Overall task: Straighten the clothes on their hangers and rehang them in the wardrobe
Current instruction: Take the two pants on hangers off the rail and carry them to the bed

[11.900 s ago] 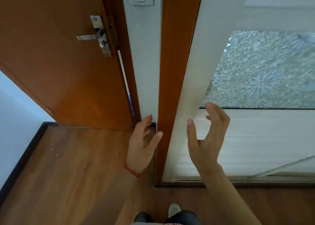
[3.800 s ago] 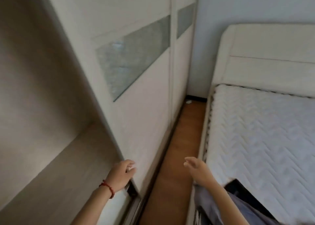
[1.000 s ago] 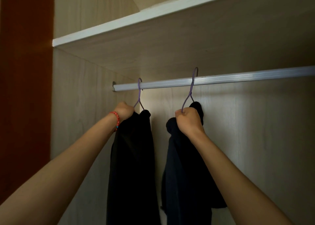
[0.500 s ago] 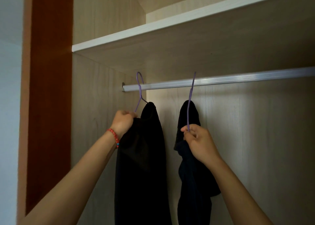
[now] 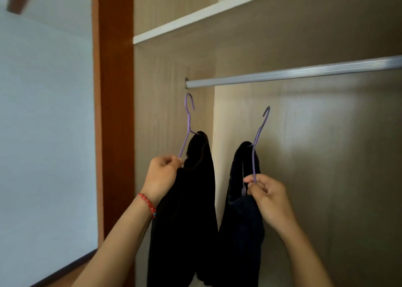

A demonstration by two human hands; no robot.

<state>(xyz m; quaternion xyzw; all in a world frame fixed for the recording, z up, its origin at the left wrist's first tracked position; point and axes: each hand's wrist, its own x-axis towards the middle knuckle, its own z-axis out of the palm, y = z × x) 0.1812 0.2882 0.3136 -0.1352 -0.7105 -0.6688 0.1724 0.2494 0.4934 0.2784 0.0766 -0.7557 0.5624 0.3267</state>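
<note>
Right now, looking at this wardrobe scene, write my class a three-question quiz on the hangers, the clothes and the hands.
1. True or false: both purple hangers hook over the rail.
2. Which hand wears the red bracelet?
3. Multiple choice: the garments on the hangers are A) white, B) dark, C) striped.

Key
1. False: the left hanger and the right hanger sit below the rail, clear of it.
2. The left hand; the right hand has none.
3. B: the left garment and the right garment are both dark.
</note>
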